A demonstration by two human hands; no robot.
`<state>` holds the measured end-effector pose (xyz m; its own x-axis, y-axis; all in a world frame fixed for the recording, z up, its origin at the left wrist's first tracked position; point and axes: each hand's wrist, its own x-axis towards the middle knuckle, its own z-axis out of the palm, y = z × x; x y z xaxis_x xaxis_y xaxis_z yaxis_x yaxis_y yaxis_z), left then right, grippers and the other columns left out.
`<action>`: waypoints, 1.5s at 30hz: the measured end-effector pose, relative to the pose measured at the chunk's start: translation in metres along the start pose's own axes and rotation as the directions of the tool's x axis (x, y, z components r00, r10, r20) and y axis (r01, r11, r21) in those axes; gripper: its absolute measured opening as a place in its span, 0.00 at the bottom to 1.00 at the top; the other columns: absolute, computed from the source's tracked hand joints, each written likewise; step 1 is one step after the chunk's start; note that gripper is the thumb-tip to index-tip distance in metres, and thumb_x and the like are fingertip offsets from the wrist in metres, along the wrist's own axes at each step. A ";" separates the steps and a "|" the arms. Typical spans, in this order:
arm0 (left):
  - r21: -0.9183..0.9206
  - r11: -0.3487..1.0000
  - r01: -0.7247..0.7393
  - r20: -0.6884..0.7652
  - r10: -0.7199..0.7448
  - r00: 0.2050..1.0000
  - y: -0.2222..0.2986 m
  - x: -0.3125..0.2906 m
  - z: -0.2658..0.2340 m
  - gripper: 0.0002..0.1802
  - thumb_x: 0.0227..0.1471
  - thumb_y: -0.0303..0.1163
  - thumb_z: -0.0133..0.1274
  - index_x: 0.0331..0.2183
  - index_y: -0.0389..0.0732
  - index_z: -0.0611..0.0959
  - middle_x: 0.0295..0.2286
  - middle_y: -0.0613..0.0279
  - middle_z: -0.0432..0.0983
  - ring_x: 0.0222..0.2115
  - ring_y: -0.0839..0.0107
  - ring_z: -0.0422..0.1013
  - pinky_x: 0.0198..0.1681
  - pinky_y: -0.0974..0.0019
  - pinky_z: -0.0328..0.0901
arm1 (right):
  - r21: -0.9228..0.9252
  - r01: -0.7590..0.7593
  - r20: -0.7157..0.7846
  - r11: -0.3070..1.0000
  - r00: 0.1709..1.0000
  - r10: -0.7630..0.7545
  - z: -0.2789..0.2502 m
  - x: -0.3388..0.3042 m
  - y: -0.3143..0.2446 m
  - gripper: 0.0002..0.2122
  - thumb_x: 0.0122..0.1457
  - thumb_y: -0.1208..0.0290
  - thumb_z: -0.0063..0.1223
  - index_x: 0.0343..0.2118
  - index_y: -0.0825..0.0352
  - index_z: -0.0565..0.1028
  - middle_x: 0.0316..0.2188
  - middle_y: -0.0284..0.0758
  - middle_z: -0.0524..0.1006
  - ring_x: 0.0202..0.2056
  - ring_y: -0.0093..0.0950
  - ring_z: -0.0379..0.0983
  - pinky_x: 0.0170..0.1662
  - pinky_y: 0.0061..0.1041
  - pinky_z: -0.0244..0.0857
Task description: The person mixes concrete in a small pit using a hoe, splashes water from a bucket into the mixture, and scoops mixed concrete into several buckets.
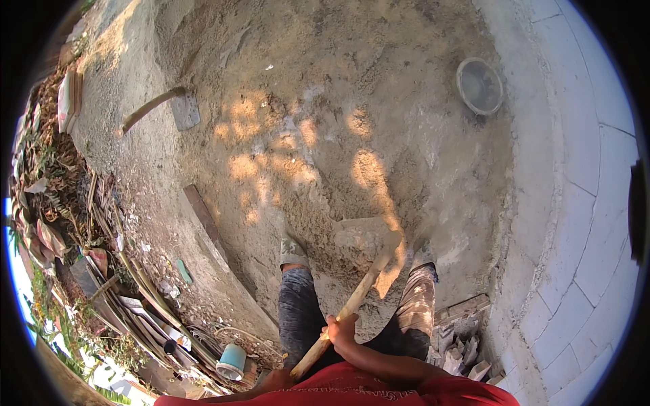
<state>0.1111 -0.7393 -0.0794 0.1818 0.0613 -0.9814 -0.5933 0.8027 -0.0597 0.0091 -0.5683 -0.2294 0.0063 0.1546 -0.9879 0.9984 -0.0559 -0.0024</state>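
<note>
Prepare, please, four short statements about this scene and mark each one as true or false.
1. The right grip is closer to the blade along the hoe handle than the left grip. True.
2. The round basin is nearer the pale block wall than the light-blue bucket. True.
3. The second hoe leans on the pale block wall. False: it lies on the ground at upper left.
4. The shirt is green. False: it is red.

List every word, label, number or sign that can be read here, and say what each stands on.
Red shirt: pale lettering across the front, too foreshortened and creased to read reliably.
Pale stack at upper left: reddish marks, too small to tell whether they are print.
I can make out no other text.
</note>
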 end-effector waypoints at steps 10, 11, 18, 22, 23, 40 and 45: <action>-0.030 0.865 -0.501 -0.749 0.313 0.585 0.258 0.237 -0.191 0.17 0.47 0.31 0.57 0.39 0.33 0.77 0.27 0.32 0.76 0.31 0.36 0.74 0.33 0.44 0.71 | -0.300 0.621 -0.030 0.724 0.753 -0.658 0.027 0.257 -0.340 0.17 0.62 0.69 0.51 0.45 0.73 0.59 0.26 0.43 0.75 0.19 0.30 0.75 0.22 0.29 0.70; -0.068 0.884 -0.462 -0.781 0.241 0.577 0.281 0.252 -0.231 0.17 0.47 0.30 0.56 0.39 0.31 0.77 0.28 0.32 0.77 0.32 0.36 0.75 0.35 0.45 0.71 | -0.263 0.600 0.013 0.756 0.786 -0.619 0.050 0.240 -0.399 0.18 0.61 0.68 0.52 0.45 0.74 0.60 0.23 0.41 0.76 0.20 0.32 0.76 0.24 0.31 0.71; -0.223 0.862 -0.455 -0.602 0.246 0.760 0.398 0.297 -0.241 0.20 0.46 0.29 0.53 0.41 0.27 0.77 0.33 0.30 0.77 0.40 0.39 0.74 0.45 0.48 0.69 | -0.448 0.563 -0.100 0.695 0.740 -0.665 -0.023 0.368 -0.448 0.24 0.57 0.69 0.53 0.52 0.77 0.62 0.36 0.52 0.78 0.31 0.40 0.80 0.34 0.36 0.75; -0.134 0.925 -0.355 -0.512 0.242 0.824 0.316 0.300 -0.119 0.17 0.48 0.30 0.53 0.39 0.29 0.78 0.31 0.35 0.78 0.37 0.41 0.76 0.42 0.48 0.70 | -0.495 0.406 -0.136 0.768 0.837 -0.530 -0.046 0.332 -0.306 0.31 0.57 0.67 0.55 0.57 0.78 0.55 0.44 0.61 0.75 0.45 0.49 0.76 0.48 0.41 0.71; 0.023 0.922 -0.386 -0.479 0.349 0.805 0.260 0.315 -0.087 0.17 0.48 0.31 0.53 0.39 0.30 0.78 0.31 0.35 0.78 0.36 0.41 0.76 0.41 0.48 0.70 | -0.499 0.363 -0.024 0.787 0.902 -0.431 -0.036 0.300 -0.284 0.34 0.58 0.66 0.54 0.60 0.79 0.51 0.44 0.62 0.74 0.45 0.50 0.76 0.47 0.40 0.71; 0.321 0.914 -0.249 -0.377 0.364 0.852 0.214 0.112 -0.043 0.14 0.48 0.36 0.57 0.34 0.38 0.74 0.24 0.40 0.77 0.30 0.42 0.76 0.34 0.43 0.70 | 0.523 0.249 -0.142 0.815 0.969 -0.205 -0.142 0.143 -0.112 0.17 0.60 0.76 0.50 0.46 0.63 0.54 0.26 0.38 0.67 0.16 0.28 0.67 0.17 0.31 0.66; 0.348 0.846 -0.405 -0.548 0.534 0.644 0.417 0.250 -0.081 0.15 0.51 0.32 0.56 0.38 0.35 0.73 0.29 0.39 0.79 0.31 0.40 0.77 0.35 0.45 0.72 | 0.298 0.510 -0.251 0.807 0.857 -0.450 -0.241 0.305 -0.297 0.09 0.61 0.73 0.50 0.40 0.73 0.68 0.23 0.37 0.72 0.19 0.27 0.70 0.21 0.31 0.69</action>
<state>-0.1548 -0.4371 -0.3648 -0.6294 0.1427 -0.7639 -0.3026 0.8604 0.4101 -0.2725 -0.2672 -0.4927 -0.4295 0.4055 -0.8069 0.7919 -0.2603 -0.5524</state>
